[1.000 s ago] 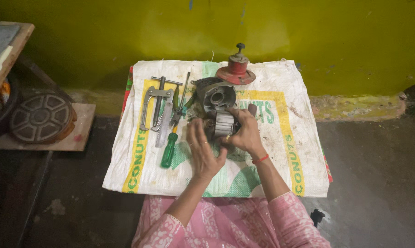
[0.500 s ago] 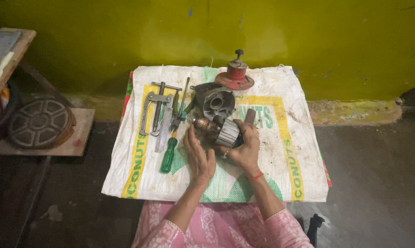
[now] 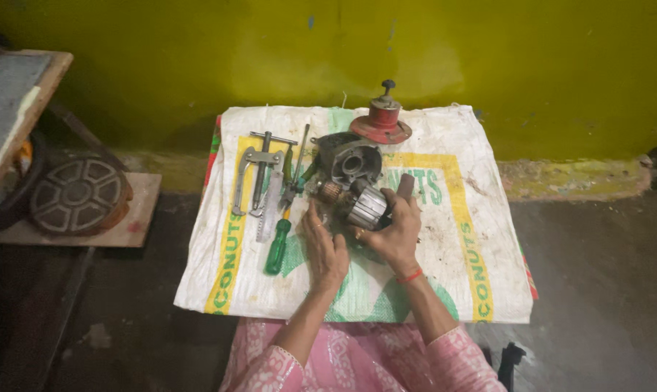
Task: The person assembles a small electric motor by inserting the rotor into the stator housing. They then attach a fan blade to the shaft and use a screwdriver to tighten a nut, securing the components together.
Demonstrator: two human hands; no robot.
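A motor armature point(image 3: 363, 205) with a copper end lies tilted above a white woven sack point(image 3: 459, 218) on the floor. My right hand point(image 3: 397, 232) grips its ribbed metal body from the right. My left hand point(image 3: 325, 247) sits just left of it, fingers up against its lower end near the copper part. Behind the armature lies a grey round motor housing point(image 3: 349, 160). A red disc-shaped part with a knob point(image 3: 381, 123) stands at the sack's far edge.
Left of the hands lie a green-handled screwdriver point(image 3: 278, 245), a metal puller point(image 3: 259, 170), pliers and a blade. A round spoked metal wheel point(image 3: 78, 194) rests on a wooden board at left. A yellow-green wall point(image 3: 488, 58) runs behind.
The armature has turned from upright to tilted, its copper end now pointing up-left. Both hands have shifted slightly around it; the view has moved a little.
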